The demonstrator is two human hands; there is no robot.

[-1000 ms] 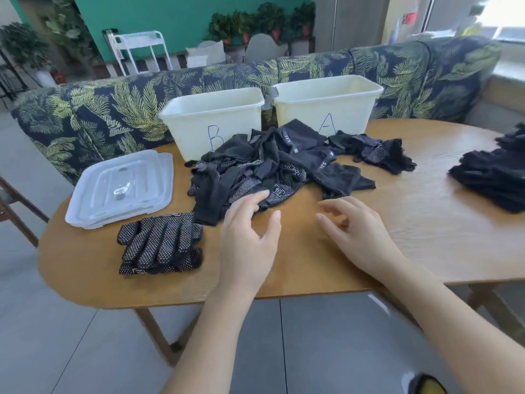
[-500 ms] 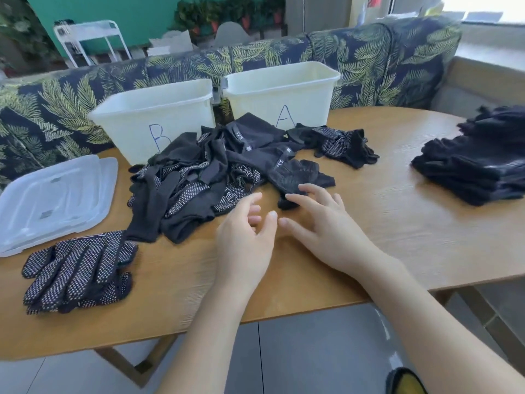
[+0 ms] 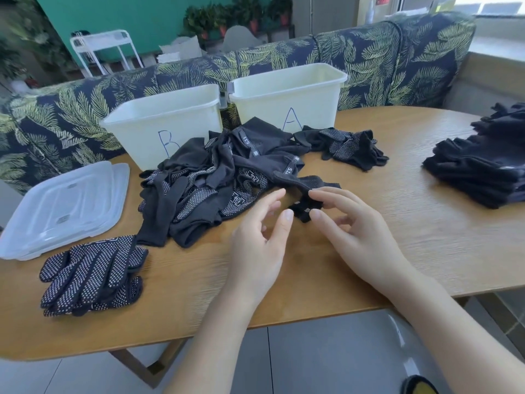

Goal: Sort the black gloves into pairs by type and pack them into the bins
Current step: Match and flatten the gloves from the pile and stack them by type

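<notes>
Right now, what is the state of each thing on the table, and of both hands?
Bin A: upright, lid off.
Bin B: upright, lid off.
Lids: stacked flat beside bin B.
Centre glove pile: tangled, unsorted.
Dotted gloves: stacked flat, near edge.
Dark stack: piled at right.
Right hand: pinching a glove from the pile.
Left hand: open, holding nothing.

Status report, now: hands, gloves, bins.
Right hand pinching glove at pile's near edge. Left hand open beside it. Bins A and B show no gloves. Nothing blocking.
</notes>
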